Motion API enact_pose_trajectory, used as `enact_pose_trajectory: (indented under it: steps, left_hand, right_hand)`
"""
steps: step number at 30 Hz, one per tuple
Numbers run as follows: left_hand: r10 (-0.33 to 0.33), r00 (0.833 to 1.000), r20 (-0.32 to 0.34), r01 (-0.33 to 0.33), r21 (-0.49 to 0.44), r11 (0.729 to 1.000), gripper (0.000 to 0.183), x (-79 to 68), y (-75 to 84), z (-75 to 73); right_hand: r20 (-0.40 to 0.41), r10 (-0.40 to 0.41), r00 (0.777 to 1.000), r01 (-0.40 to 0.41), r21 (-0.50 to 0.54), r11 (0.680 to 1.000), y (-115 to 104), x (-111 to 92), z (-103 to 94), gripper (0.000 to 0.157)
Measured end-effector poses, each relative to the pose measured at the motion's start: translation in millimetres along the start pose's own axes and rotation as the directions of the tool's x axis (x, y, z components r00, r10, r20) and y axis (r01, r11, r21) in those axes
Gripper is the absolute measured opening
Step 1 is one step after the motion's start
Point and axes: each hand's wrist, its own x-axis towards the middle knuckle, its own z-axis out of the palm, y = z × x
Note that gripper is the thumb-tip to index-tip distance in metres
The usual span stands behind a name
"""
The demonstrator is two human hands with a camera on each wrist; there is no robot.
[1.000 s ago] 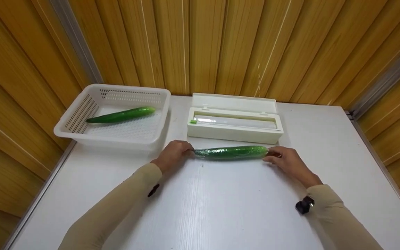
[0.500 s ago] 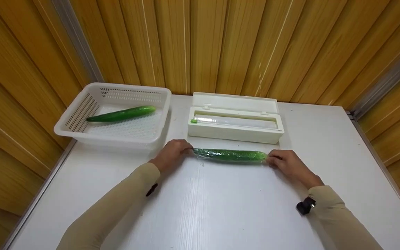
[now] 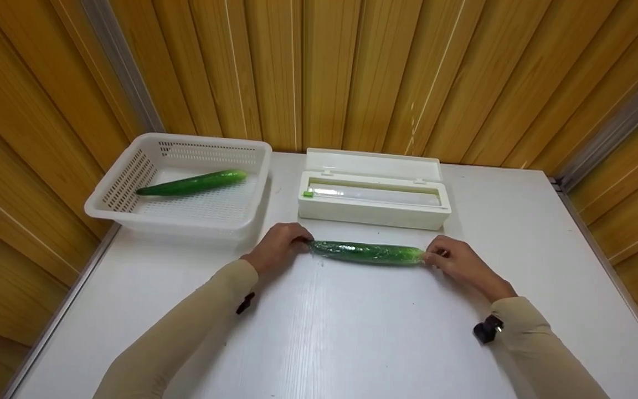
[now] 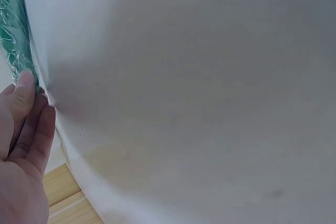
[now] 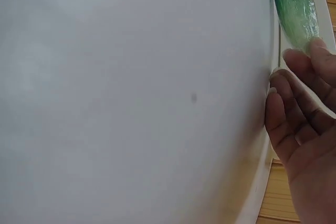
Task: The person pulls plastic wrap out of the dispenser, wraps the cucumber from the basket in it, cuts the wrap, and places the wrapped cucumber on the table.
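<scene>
A green cucumber (image 3: 366,252) in clear, wrinkled cling film lies crosswise between the two hands in the head view. At its dark left end, the left hand (image 3: 280,245) pinches the tip with thumb and fingers. The right hand (image 3: 460,262) pinches the film at the pale right end between thumb and forefinger. In the left wrist view, the thumb presses on the wrapped tip (image 4: 18,51). In the right wrist view, the other fingers curve loosely below the pinch, near the pale wrapped end (image 5: 299,22).
Behind the cucumber stands a white cling film box (image 3: 374,215), lid raised, with a roll inside and a green slider (image 3: 308,194). At the left is a white plastic basket (image 3: 186,224) holding another cucumber (image 3: 193,183). Wood-look panels (image 3: 324,72) enclose the white table (image 3: 341,343).
The cucumber's right end has come down towards the person, and the cucumber has rolled a little between the hands. Both hands keep their pinch at the ends; basket and box stay put.
</scene>
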Motion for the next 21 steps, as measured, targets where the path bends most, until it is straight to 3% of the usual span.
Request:
enact_pose_trajectory:
  steps: [3,6,14,21]
  left_hand:
    - [-0.012,1.0,0.011,0.012,0.009,1.0,0.015,1.5,1.1,-1.3]
    - [-0.03,0.999,0.021,0.03,0.026,0.999,0.015,2.8,3.3,-2.3]
    - [-0.101,0.995,0.009,0.101,-0.049,0.994,0.006,1.2,1.5,1.3]
    - [-0.146,0.989,0.017,0.146,-0.026,0.989,0.007,4.1,7.0,3.5]
  right_hand:
    - [-0.013,0.036,0.999,-0.036,0.03,0.999,-2.3,1.7,1.1,0.018]
    - [-0.026,0.002,1.0,-0.001,0.031,1.0,-4.8,3.4,1.9,0.025]
    - [-0.03,0.001,1.0,-0.002,-0.04,0.999,-6.0,4.7,2.3,0.023]
    - [-0.033,0.014,0.999,-0.017,-0.072,0.997,-5.8,5.5,-1.2,0.024]
